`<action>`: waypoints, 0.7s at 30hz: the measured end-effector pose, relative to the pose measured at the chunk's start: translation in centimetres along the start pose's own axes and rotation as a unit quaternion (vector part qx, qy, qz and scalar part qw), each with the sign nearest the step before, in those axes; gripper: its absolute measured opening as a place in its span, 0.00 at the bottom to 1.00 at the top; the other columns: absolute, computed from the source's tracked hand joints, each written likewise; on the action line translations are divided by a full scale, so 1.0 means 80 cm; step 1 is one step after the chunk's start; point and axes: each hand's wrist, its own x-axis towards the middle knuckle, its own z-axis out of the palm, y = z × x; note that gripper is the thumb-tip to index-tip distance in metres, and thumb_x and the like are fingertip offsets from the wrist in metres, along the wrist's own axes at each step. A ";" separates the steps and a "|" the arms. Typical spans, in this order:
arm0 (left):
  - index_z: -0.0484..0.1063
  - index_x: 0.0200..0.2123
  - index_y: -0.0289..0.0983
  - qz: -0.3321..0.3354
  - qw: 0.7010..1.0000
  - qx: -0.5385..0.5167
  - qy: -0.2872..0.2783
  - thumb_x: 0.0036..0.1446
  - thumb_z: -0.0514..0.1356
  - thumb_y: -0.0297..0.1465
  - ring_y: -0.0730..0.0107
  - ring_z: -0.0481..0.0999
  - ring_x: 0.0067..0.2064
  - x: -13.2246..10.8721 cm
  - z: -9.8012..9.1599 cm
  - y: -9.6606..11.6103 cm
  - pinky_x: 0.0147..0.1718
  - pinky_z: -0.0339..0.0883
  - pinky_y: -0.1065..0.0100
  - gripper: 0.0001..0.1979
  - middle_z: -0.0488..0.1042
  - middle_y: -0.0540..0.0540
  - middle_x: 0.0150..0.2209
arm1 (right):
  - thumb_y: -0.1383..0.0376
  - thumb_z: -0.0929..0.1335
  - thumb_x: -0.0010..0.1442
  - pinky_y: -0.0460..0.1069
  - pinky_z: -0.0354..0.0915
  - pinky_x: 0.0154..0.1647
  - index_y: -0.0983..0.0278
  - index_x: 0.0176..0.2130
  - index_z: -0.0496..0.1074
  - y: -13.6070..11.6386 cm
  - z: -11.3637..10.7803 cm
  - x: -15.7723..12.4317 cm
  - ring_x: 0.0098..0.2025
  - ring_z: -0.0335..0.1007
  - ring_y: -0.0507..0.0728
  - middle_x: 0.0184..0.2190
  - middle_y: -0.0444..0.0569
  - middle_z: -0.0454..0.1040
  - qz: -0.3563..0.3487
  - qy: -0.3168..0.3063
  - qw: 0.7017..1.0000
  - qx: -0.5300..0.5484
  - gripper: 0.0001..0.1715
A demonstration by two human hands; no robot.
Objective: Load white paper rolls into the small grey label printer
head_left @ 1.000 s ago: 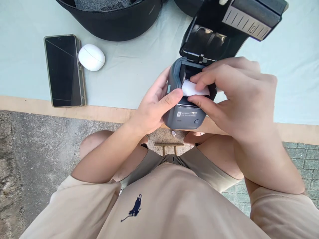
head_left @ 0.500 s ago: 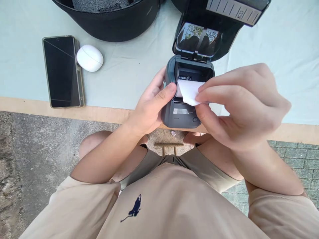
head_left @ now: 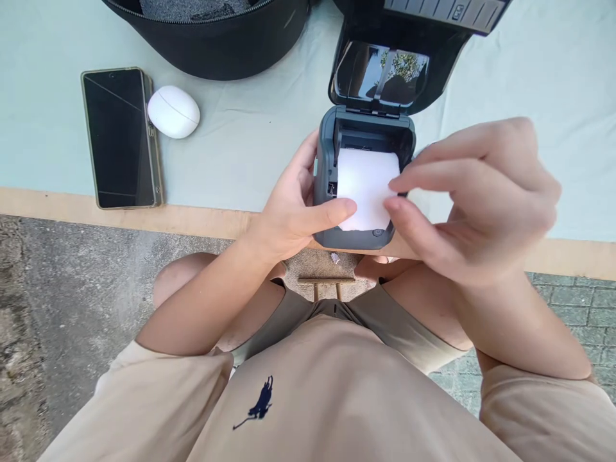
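A small dark grey label printer (head_left: pixel 326 221) sits at the table's front edge with its lid (head_left: pixel 339 70) swung up and back. White paper (head_left: pixel 366 183) comes out of the roll bay and lies down over the printer's front, covering most of the panel. My left hand (head_left: pixel 293 205) grips the printer's left side, its thumb pressing on the paper's left edge. At the paper's right edge, my right hand (head_left: pixel 481 199) has thumb and index fingertips close together on the paper. The roll beneath the paper is hidden.
To the left, a phone (head_left: pixel 120 138) lies beside a white egg-shaped case (head_left: pixel 174 112). A black zippered bag (head_left: pixel 226 45) stands at the back. The pale cloth (head_left: pixel 250 122) covers the table, whose wooden edge (head_left: pixel 202 215) runs near my knees. A paper scrap (head_left: pixel 335 258) lies on the ground.
The paper's end, folded up in my right fingers before, now lies flat over the printer's front. My left thumb has moved down and right onto it. The printer's lid has shifted slightly left.
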 end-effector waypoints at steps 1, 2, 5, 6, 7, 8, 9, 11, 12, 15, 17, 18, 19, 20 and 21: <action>0.61 0.53 0.42 -0.002 1.000 0.001 0.001 0.48 0.68 0.30 0.52 0.75 0.57 0.000 0.000 -0.001 0.45 0.77 0.60 0.30 0.75 0.45 0.53 | 0.64 0.71 0.57 0.55 0.63 0.38 0.61 0.39 0.70 0.001 -0.002 0.001 0.36 0.71 0.56 0.36 0.47 0.75 0.021 -0.011 1.000 -0.013 0.09; 0.61 0.54 0.42 -0.005 1.000 0.001 0.004 0.47 0.69 0.30 0.50 0.74 0.58 0.001 0.000 -0.001 0.46 0.77 0.59 0.32 0.74 0.44 0.53 | 0.65 0.71 0.57 0.55 0.64 0.40 0.61 0.39 0.69 0.001 -0.004 0.002 0.37 0.71 0.56 0.37 0.48 0.75 0.033 -0.030 0.999 -0.018 0.09; 0.59 0.56 0.42 -0.003 1.000 -0.010 0.012 0.47 0.69 0.34 0.49 0.72 0.60 0.001 0.001 -0.002 0.47 0.76 0.58 0.34 0.75 0.45 0.53 | 0.64 0.71 0.57 0.56 0.66 0.43 0.60 0.39 0.69 0.000 -0.007 0.002 0.39 0.72 0.57 0.37 0.45 0.77 0.019 -0.076 0.997 -0.012 0.09; 0.59 0.56 0.42 -0.001 1.000 -0.011 0.018 0.49 0.67 0.35 0.49 0.71 0.60 0.001 0.002 -0.002 0.47 0.76 0.58 0.32 0.75 0.45 0.53 | 0.64 0.71 0.56 0.56 0.66 0.44 0.59 0.38 0.69 -0.001 -0.008 0.001 0.40 0.71 0.57 0.37 0.44 0.77 0.012 -0.085 0.996 -0.011 0.09; 0.59 0.56 0.43 -0.001 1.000 -0.007 0.025 0.51 0.66 0.35 0.49 0.71 0.60 0.001 0.003 -0.001 0.47 0.76 0.57 0.31 0.74 0.45 0.53 | 0.64 0.72 0.56 0.57 0.66 0.44 0.59 0.38 0.69 -0.001 -0.009 0.000 0.41 0.71 0.58 0.36 0.43 0.77 0.008 -0.091 0.996 -0.012 0.09; 0.59 0.56 0.43 -0.002 1.000 0.003 0.030 0.51 0.66 0.35 0.50 0.71 0.60 0.001 0.003 -0.001 0.47 0.76 0.57 0.30 0.74 0.44 0.53 | 0.64 0.72 0.56 0.57 0.66 0.43 0.59 0.37 0.69 -0.001 -0.009 -0.001 0.41 0.71 0.59 0.36 0.43 0.77 0.006 -0.096 0.995 -0.010 0.09; 0.59 0.57 0.43 -0.005 0.999 0.017 0.033 0.50 0.67 0.35 0.50 0.72 0.60 0.001 0.002 -0.001 0.47 0.75 0.57 0.32 0.74 0.44 0.54 | 0.64 0.72 0.56 0.57 0.66 0.44 0.59 0.37 0.69 0.000 -0.009 -0.002 0.41 0.71 0.59 0.36 0.44 0.77 0.008 -0.098 0.995 -0.003 0.09; 0.57 0.58 0.44 -0.004 0.999 0.044 0.031 0.45 0.70 0.35 0.49 0.72 0.59 0.002 -0.001 -0.004 0.50 0.74 0.56 0.39 0.73 0.43 0.55 | 0.62 0.72 0.55 0.58 0.67 0.46 0.59 0.39 0.70 0.003 -0.010 -0.003 0.43 0.71 0.59 0.39 0.46 0.76 0.024 -0.070 0.997 0.018 0.11; 0.56 0.60 0.44 -0.001 0.998 0.052 0.031 0.43 0.71 0.35 0.49 0.72 0.59 0.002 -0.003 -0.006 0.51 0.73 0.56 0.42 0.72 0.42 0.57 | 0.60 0.72 0.55 0.57 0.68 0.47 0.59 0.41 0.71 0.005 -0.009 -0.002 0.46 0.71 0.60 0.42 0.48 0.75 0.041 -0.039 0.998 0.027 0.13; 0.48 0.65 0.46 0.026 0.998 0.062 0.005 0.40 0.71 0.35 0.50 0.71 0.60 0.005 -0.012 -0.013 0.52 0.73 0.56 0.51 0.67 0.42 0.61 | 0.58 0.71 0.56 0.56 0.68 0.52 0.53 0.53 0.70 0.011 -0.011 0.006 0.59 0.66 0.62 0.53 0.46 0.69 0.130 0.042 0.989 0.054 0.24; 0.42 0.66 0.47 0.029 0.997 0.069 -0.013 0.39 0.71 0.33 0.50 0.69 0.61 0.006 -0.016 -0.016 0.51 0.73 0.56 0.56 0.65 0.42 0.63 | 0.57 0.67 0.61 0.55 0.66 0.53 0.45 0.57 0.66 0.017 -0.016 0.014 0.61 0.65 0.61 0.56 0.40 0.66 0.179 0.021 0.980 0.089 0.25; 0.41 0.67 0.47 0.027 0.997 0.074 -0.016 0.38 0.70 0.33 0.50 0.69 0.62 0.006 -0.017 -0.016 0.51 0.73 0.57 0.57 0.65 0.42 0.63 | 0.55 0.65 0.63 0.55 0.67 0.52 0.42 0.57 0.66 0.022 -0.021 0.018 0.61 0.65 0.60 0.55 0.38 0.67 0.188 0.000 0.975 0.115 0.22; 0.40 0.67 0.47 0.024 0.997 0.078 -0.017 0.38 0.70 0.32 0.49 0.68 0.63 0.006 -0.018 -0.016 0.52 0.73 0.57 0.57 0.65 0.42 0.63 | 0.52 0.63 0.64 0.55 0.68 0.50 0.42 0.56 0.67 0.027 -0.027 0.021 0.61 0.66 0.60 0.53 0.38 0.68 0.189 -0.026 0.971 0.142 0.21; 0.41 0.67 0.47 0.021 0.996 0.081 -0.020 0.38 0.70 0.32 0.49 0.67 0.63 0.005 -0.018 -0.016 0.52 0.72 0.57 0.57 0.65 0.42 0.62 | 0.48 0.62 0.64 0.54 0.70 0.47 0.43 0.54 0.69 0.033 -0.033 0.023 0.62 0.66 0.60 0.51 0.38 0.70 0.187 -0.046 0.967 0.170 0.20; 0.41 0.67 0.46 0.027 0.996 0.081 -0.025 0.38 0.70 0.32 0.48 0.67 0.63 0.005 -0.019 -0.015 0.52 0.72 0.57 0.57 0.66 0.42 0.62 | 0.45 0.61 0.63 0.53 0.71 0.43 0.44 0.53 0.70 0.039 -0.038 0.025 0.62 0.65 0.61 0.49 0.39 0.71 0.187 -0.061 0.961 0.194 0.22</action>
